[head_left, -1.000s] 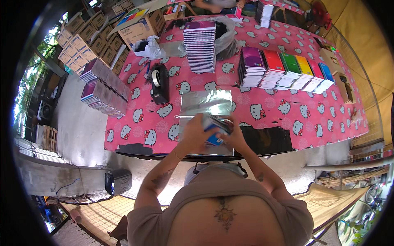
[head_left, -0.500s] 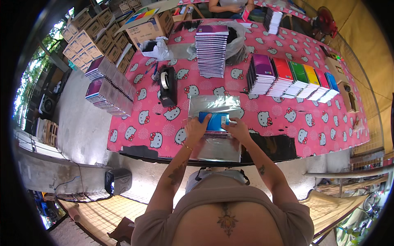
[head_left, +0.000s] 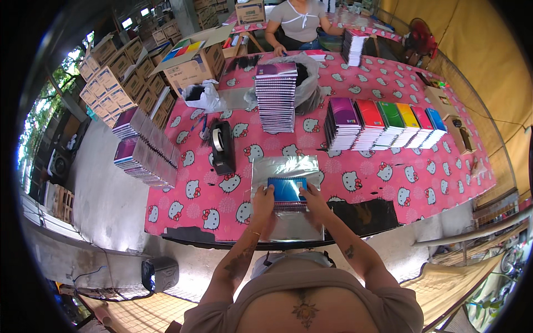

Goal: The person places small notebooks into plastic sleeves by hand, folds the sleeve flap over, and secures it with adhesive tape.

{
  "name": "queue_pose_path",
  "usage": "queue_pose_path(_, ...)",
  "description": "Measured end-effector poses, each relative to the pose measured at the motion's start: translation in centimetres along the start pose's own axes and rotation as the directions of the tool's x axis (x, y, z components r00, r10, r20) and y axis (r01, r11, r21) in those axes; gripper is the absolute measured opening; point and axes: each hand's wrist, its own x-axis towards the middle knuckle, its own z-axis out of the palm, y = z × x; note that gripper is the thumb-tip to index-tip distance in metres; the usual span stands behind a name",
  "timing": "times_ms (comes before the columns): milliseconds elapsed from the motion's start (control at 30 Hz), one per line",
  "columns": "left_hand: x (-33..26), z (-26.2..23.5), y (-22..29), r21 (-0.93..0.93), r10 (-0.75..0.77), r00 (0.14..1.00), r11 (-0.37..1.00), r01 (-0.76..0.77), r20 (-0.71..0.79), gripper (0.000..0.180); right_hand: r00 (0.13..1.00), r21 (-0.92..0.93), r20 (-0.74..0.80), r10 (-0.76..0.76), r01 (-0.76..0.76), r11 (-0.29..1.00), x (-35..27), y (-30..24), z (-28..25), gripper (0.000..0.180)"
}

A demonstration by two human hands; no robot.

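Observation:
A small bundle of spiral notebooks with a blue cover on top (head_left: 285, 189) lies in front of me near the table's edge. Under it is a shiny clear plastic sheet (head_left: 285, 165), which stretches out both beyond the bundle and toward me. My left hand (head_left: 263, 202) grips the bundle's left side, thumb on the blue cover. On the right side my right hand (head_left: 316, 202) holds it likewise, its thumb at the cover's edge. Dark spiral bindings show along the bundle's near side. Fingers beneath the bundle are hidden.
Beyond my left hand stands a black tape dispenser (head_left: 223, 150). A tall notebook stack (head_left: 276, 100) rises ahead, and a row of coloured notebook stacks (head_left: 368, 125) sits right. Wrapped stacks (head_left: 145, 155) are at the left edge. A person (head_left: 302, 25) sits across the table.
My view has tilted up, so the table appears lower and the person opposite shows more. My right hand has shifted from the cover's corner to grip the bundle's side.

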Motion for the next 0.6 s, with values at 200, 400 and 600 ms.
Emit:
queue_pose_path(200,0.4,-0.5,-0.7,-0.153,-0.052,0.999,0.987,0.053,0.011,0.064,0.989,0.227,0.081,0.126,-0.141,0.964,1.6,2.0,-2.2,0.056)
queue_pose_path(400,2.5,-0.2,-3.7,-0.153,-0.051,0.994,0.986,0.066,0.098,0.063,0.967,0.128,0.057,0.248,-0.254,0.959,-0.7,-0.5,-1.3,0.041)
queue_pose_path(600,1.5,-0.2,-5.7,-0.181,0.138,0.988,0.972,-0.147,-0.064,0.048,0.963,0.320,0.013,0.271,-0.260,0.911,-0.5,0.6,-4.1,0.027)
